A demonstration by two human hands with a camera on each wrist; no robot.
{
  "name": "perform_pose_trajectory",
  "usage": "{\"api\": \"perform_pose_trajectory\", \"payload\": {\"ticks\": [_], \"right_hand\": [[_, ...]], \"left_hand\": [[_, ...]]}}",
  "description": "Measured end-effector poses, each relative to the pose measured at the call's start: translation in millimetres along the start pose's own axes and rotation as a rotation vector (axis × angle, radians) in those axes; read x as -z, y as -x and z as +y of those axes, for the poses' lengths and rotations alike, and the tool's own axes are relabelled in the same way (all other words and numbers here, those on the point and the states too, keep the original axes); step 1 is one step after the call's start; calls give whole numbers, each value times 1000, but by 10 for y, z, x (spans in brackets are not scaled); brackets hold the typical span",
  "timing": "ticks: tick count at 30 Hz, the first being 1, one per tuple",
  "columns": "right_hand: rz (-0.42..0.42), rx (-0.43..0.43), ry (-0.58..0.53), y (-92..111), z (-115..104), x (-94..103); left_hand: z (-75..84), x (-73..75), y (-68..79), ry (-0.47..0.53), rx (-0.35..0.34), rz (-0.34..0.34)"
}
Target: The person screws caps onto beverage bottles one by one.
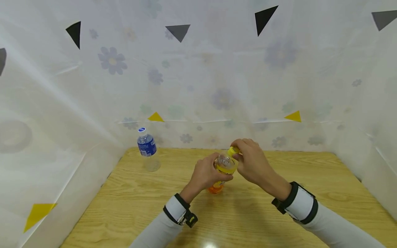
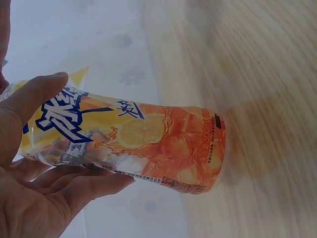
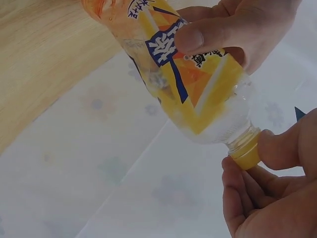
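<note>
A plastic drink bottle (image 1: 226, 166) with a yellow and orange label stands tilted near the middle of the table, its neck leaning to the right. My left hand (image 1: 206, 174) grips it round the upper body, thumb on one side and fingers on the other. In the left wrist view the label (image 2: 163, 144) shows a lemon slice and ice. The yellow cap (image 3: 246, 156) sits at the bottle's mouth, and my right hand (image 1: 252, 163) pinches it between thumb and fingers. Whether the bottle's base touches the table is unclear.
A clear bottle (image 1: 147, 146) with a blue label and white cap stands upright at the back left of the wooden table (image 1: 130, 206). White flower-patterned sheeting (image 1: 198, 79) with black, grey and yellow triangles rises behind and at both sides.
</note>
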State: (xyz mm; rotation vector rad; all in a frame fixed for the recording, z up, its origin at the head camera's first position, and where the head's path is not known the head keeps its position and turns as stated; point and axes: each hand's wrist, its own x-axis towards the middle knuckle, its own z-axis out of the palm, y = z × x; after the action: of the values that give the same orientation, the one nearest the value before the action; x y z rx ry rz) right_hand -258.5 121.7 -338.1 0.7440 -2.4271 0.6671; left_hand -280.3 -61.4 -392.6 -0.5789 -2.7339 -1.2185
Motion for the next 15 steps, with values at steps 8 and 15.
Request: {"api": "perform_pose_trajectory", "payload": {"ticks": [8,15], "right_hand": [[56,20,64,-18,11,-27],[64,22,69,-21,15,-34]], "left_hand": [[-2,4,3,-13,-12,-2],[1,0,0,-21,-10,-5]]}}
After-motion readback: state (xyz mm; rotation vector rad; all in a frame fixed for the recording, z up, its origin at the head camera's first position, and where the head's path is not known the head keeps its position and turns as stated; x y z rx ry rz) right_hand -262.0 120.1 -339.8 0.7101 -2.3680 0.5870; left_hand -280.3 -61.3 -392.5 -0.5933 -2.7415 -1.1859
